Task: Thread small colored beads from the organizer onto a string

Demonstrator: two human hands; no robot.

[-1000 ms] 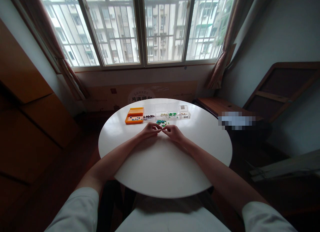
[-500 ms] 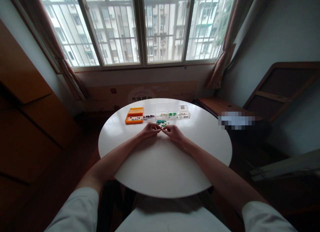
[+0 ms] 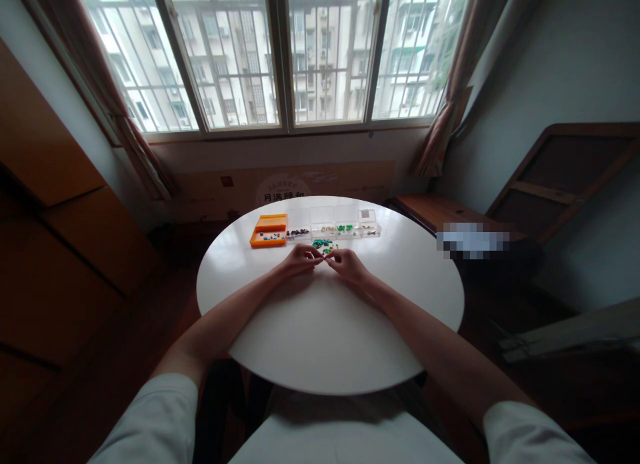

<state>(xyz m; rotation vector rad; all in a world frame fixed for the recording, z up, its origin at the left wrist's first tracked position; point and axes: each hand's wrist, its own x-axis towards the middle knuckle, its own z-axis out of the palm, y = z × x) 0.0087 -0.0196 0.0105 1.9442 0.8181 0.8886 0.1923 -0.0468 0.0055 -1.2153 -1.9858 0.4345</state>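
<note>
My left hand [image 3: 303,258] and my right hand [image 3: 346,264] meet fingertip to fingertip above the white table [image 3: 325,331]. Both are closed in a pinch; whatever lies between the fingertips is too small to name. Just beyond them sits a loose cluster of small green, blue and yellow pieces [image 3: 324,244]. Farther back, an open orange box [image 3: 269,232] holds a few small blue and dark pieces. Beside it stand clear plastic boxes [image 3: 325,232] with open lids, containing dark, pale and green pieces.
The round table stands before a window [image 3: 285,57] with curtains [image 3: 440,137]. A flat cardboard box [image 3: 210,191] leans under the sill. To the right is a low wooden bench [image 3: 440,214] bearing a blurred-out item. Wooden cabinets [image 3: 55,251] line the left side.
My fingertips have shifted very slightly to the right, still pinched together. The boxes and the loose pieces stay where they were.
</note>
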